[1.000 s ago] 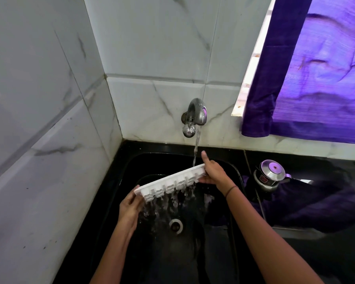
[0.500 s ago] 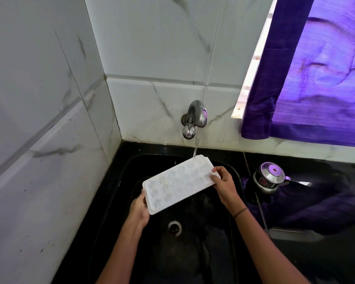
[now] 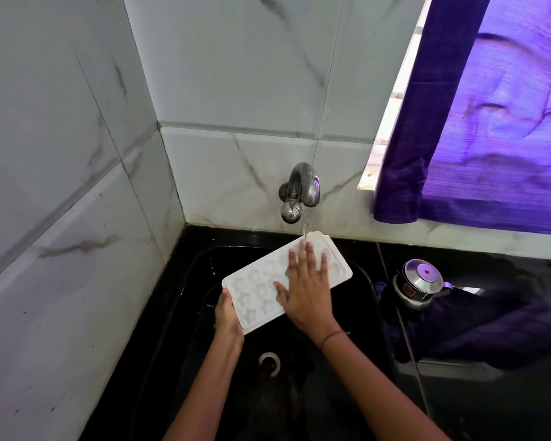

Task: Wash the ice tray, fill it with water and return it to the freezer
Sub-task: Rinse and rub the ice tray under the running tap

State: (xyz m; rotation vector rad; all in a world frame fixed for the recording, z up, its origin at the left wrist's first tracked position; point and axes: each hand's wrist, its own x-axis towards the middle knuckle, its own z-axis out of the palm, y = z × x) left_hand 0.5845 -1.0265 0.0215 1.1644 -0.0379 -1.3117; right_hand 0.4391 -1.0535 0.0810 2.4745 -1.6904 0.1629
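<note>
One tray (image 3: 255, 292), white plastic, cavities facing up, held in the air over the sink (image 3: 191, 281), just below the tap (image 3: 303, 192); long axis runs diagonally, near-left end to far-right end, w/ the far-right end pointing at the back wall and sitting right under the spout; thin water stream (image 3: 304, 229) lands on that far corner. Whether it's level or tipped along its length: can't tell.

L hand (image 3: 228, 316) grips the near-left short end; thumb lies on the top rim, other fingers wrap under the tray and are hidden. R hand (image 3: 306, 291) lies palm down on the tray's right half; fingers straight and spread apart, tips reaching toward the far end, close to the stream; thumb out to the left across the cavities; thin band (image 3: 331, 337) on that wrist.

Sink is black, set in a black counter; drain (image 3: 269, 362) near-side of the tray, between the forearms. Tap is chrome, wall-mounted on white marbled tiles. To the right on the counter: steel pot (image 3: 419, 283), well apart from the tray, by a dark cloth (image 3: 490, 326); purple curtain (image 3: 490, 122) hangs above it.
</note>
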